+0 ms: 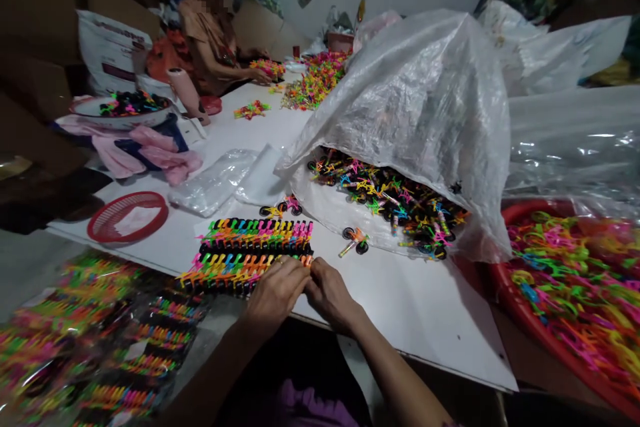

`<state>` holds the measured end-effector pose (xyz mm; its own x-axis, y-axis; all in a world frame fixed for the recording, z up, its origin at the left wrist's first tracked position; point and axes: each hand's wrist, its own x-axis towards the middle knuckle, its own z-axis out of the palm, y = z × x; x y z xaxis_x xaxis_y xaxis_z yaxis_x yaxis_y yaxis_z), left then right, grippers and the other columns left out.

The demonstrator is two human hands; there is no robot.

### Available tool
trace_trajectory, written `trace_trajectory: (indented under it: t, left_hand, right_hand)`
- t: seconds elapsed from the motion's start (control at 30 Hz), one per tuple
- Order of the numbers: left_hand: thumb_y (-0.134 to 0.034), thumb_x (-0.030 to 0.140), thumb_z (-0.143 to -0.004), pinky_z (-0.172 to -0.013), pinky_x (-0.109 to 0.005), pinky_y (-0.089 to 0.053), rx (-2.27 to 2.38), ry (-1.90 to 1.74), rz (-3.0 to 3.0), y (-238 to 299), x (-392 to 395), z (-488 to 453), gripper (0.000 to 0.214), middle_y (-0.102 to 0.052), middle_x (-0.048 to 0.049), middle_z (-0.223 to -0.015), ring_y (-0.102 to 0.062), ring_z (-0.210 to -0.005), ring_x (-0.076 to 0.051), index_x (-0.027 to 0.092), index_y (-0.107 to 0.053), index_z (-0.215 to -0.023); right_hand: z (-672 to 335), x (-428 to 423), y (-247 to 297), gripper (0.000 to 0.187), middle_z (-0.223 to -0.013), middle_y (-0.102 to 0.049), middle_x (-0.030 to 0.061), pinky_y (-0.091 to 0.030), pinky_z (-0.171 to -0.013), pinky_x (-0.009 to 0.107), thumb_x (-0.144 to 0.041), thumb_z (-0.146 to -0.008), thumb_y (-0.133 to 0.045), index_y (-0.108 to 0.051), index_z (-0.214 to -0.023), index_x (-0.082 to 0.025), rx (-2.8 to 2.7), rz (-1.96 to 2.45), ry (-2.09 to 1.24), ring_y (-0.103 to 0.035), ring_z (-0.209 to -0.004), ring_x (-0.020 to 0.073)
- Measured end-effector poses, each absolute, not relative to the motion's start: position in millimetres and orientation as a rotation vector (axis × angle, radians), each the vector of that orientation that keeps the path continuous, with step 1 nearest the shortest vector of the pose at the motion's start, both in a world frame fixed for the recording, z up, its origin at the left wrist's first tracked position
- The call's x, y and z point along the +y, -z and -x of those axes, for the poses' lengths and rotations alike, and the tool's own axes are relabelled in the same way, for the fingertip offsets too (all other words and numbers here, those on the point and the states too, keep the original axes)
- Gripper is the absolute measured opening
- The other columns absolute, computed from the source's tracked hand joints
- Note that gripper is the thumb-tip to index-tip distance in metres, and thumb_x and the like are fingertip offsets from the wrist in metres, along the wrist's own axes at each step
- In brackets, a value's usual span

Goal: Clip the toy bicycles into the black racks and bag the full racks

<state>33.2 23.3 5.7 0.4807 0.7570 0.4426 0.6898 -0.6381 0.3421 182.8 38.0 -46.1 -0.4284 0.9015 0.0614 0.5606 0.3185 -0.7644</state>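
Note:
Two rows of small colourful toy bicycles (253,250) lie lined up on the white table (400,300) near its front edge. My left hand (275,293) rests on the right end of the nearer row, fingers curled onto the toys. My right hand (327,293) sits beside it, fingers bent and pinching at the same end. Both hands touch each other. What exactly sits between the fingertips is hidden. A loose toy bicycle (354,240) lies just beyond my right hand, another (283,207) behind the rows.
A big clear plastic sack (410,113) spills toy bicycles (395,200) at centre right. A red basin (550,347) of coloured parts stands on the right, a red basket (127,215) on the left. Packed bags (100,340) lie at lower left. Another person (210,33) works at the far end.

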Motion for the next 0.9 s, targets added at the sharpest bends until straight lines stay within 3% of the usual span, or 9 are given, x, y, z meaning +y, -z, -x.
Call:
trace_trajectory:
  t: [0.13,0.27,0.37,0.47,0.57,0.7,0.77,0.9]
  left_hand:
    - [-0.041,0.014,-0.089,-0.078,-0.033,-0.044,1.294,-0.872,-2.582,-5,13,-35,0.018,-0.060,-0.0043,-0.081,-0.054,-0.081,-0.017,0.017,-0.058,-0.088]
    - [-0.042,0.014,-0.089,-0.076,-0.032,-0.044,1.298,-0.840,-2.598,-7,11,-35,0.017,-0.058,-0.0038,-0.076,-0.053,-0.076,-0.017,0.017,-0.058,-0.086]
    - [-0.041,0.014,-0.089,-0.073,-0.032,-0.044,1.301,-0.807,-2.623,-12,9,-34,0.018,-0.057,-0.0034,-0.073,-0.053,-0.074,-0.017,0.018,-0.057,-0.082]
    - [-0.039,0.014,-0.088,-0.073,-0.032,-0.045,1.295,-0.742,-2.628,-14,-1,-36,0.020,-0.056,-0.0035,-0.073,-0.053,-0.074,-0.017,0.019,-0.056,-0.079]
    - [-0.042,0.013,-0.087,-0.075,-0.033,-0.045,1.271,-0.696,-2.607,-10,-14,-49,0.016,-0.057,-0.0038,-0.077,-0.054,-0.079,-0.019,0.019,-0.056,-0.081]
    - [-0.046,0.013,-0.084,-0.072,-0.032,-0.046,1.234,-0.715,-2.566,-13,-26,-77,0.011,-0.058,-0.0029,-0.079,-0.053,-0.077,-0.018,0.019,-0.055,-0.083]
    - [-0.046,0.015,-0.085,-0.073,-0.033,-0.046,1.208,-0.778,-2.598,-23,-26,-78,0.012,-0.060,-0.0032,-0.083,-0.054,-0.080,-0.019,0.019,-0.055,-0.092]
    - [-0.042,0.018,-0.088,-0.092,-0.037,-0.039,1.441,-1.101,-2.690,-45,-12,-24,0.024,-0.061,-0.0055,-0.104,-0.054,-0.101,-0.020,0.020,-0.053,-0.109]
  right_hand:
    - [-200,42,35,0.004,-0.082,-0.052,0.0011,-0.039,-0.062,0.022,-0.019,-0.081,-0.051,-0.055,-0.080,-0.018,-2.141,1.309,-0.913,-0.050,-0.071,0.0125]
    - [-212,58,18,0.024,-0.113,-0.052,0.0108,-0.040,-0.079,0.032,-0.010,-0.084,-0.041,-0.059,-0.098,-0.018,-2.261,1.643,-0.365,-0.051,-0.094,0.0204]
    - [-217,68,16,0.024,-0.109,-0.055,0.0153,-0.037,-0.084,0.037,-0.007,-0.081,-0.042,-0.062,-0.092,-0.014,-2.385,1.808,-0.037,-0.048,-0.101,0.0267]
    - [-231,70,21,0.019,-0.099,-0.058,0.0125,-0.037,-0.083,0.036,-0.013,-0.083,-0.045,-0.063,-0.087,-0.017,-2.486,1.713,0.063,-0.049,-0.095,0.0251]
    - [-266,75,13,0.023,-0.097,-0.061,0.0095,-0.038,-0.077,0.033,-0.013,-0.084,-0.043,-0.063,-0.093,-0.019,-2.488,1.638,0.130,-0.051,-0.088,0.0222]
    - [-320,88,-16,0.032,-0.111,-0.056,0.0146,-0.039,-0.080,0.039,-0.017,-0.086,-0.037,-0.060,-0.107,-0.016,-1.983,1.814,0.341,-0.049,-0.097,0.0265]
    - [-325,90,-23,0.034,-0.114,-0.054,0.0157,-0.039,-0.084,0.042,-0.026,-0.085,-0.041,-0.058,-0.111,-0.015,-1.783,1.745,0.193,-0.049,-0.101,0.0278]
    - [-281,79,-5,0.045,-0.105,-0.062,0.0124,-0.045,-0.082,0.038,-0.047,-0.081,-0.048,-0.058,-0.110,-0.016,-1.584,1.432,-0.796,-0.057,-0.095,0.0244]
